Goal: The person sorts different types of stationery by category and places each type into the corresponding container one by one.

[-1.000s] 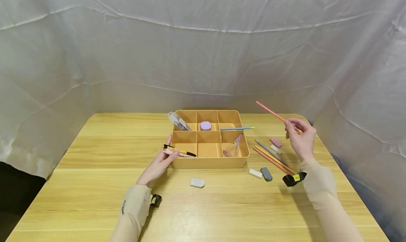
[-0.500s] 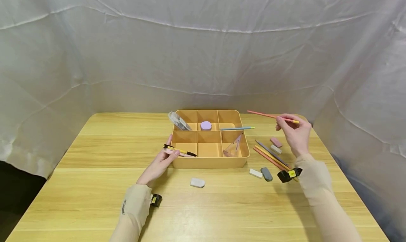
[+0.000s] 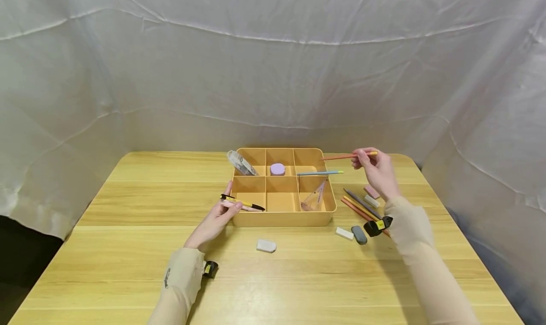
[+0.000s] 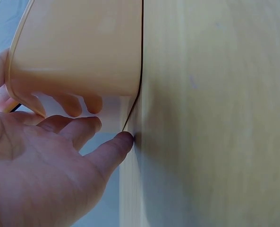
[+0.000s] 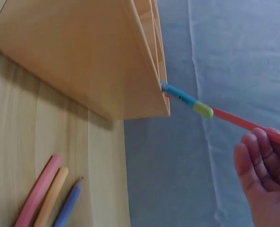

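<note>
My right hand (image 3: 378, 172) pinches a red pencil (image 3: 340, 157) with a yellow end, held almost level, its far tip over the back right compartment of a yellow organizer box (image 3: 281, 219). A blue pencil (image 3: 317, 173) with a green end sticks out over the box's right side, just below the red one. My left hand (image 3: 210, 226) holds the box's front left corner, thumb near the rim and fingers (image 4: 85, 130) against the outer side wall. A black-and-yellow pen (image 3: 247, 203) and a pale pen slant across the front left compartment, overlapping this hand.
Inside the box are a purple eraser (image 3: 277, 169), a clear-capped stationery piece (image 3: 241, 163) and a set square (image 3: 314, 197). Several pencils (image 3: 358, 207) lie right of it, near pink (image 3: 371, 191), white (image 3: 344, 233) and grey (image 3: 359, 235) erasers. Another eraser (image 3: 266, 246) lies in front.
My right hand has moved left with the red pencil, from above the table's right side to the box's back right edge. The pencil has tipped to nearly level. The left hand stays put.
</note>
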`<control>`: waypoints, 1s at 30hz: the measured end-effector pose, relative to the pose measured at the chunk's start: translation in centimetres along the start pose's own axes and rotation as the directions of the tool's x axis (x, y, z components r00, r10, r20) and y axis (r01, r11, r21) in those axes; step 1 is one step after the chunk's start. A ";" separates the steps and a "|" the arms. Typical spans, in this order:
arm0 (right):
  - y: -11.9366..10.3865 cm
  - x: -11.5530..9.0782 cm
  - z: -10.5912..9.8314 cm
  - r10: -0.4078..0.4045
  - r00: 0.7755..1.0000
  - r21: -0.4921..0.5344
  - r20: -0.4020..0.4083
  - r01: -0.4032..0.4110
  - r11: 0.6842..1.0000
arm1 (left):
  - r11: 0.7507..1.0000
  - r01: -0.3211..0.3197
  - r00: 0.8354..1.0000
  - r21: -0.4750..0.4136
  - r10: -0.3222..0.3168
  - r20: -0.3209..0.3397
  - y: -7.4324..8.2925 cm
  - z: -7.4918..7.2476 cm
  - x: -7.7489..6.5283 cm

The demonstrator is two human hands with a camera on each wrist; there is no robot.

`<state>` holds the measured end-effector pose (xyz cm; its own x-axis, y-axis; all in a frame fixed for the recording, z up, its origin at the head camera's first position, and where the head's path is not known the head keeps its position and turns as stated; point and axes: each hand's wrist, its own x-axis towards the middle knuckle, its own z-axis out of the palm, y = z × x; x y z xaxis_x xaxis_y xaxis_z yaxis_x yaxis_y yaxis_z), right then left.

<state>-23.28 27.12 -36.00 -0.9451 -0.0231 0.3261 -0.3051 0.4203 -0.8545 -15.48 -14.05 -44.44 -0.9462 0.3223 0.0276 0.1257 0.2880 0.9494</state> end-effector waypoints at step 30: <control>1.7 1.7 3.0 0.211 0.960 -0.082 0.183 -0.199 0.977 | 0.999 -0.002 1.000 -0.038 0.002 0.005 -0.2 0.0 0.0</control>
<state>-25.77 25.08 -38.12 -0.9933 -0.0994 0.0590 -0.1004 0.4892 -0.8664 -15.51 -14.07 -44.59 -0.9444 0.3277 0.0278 0.1160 0.2530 0.9605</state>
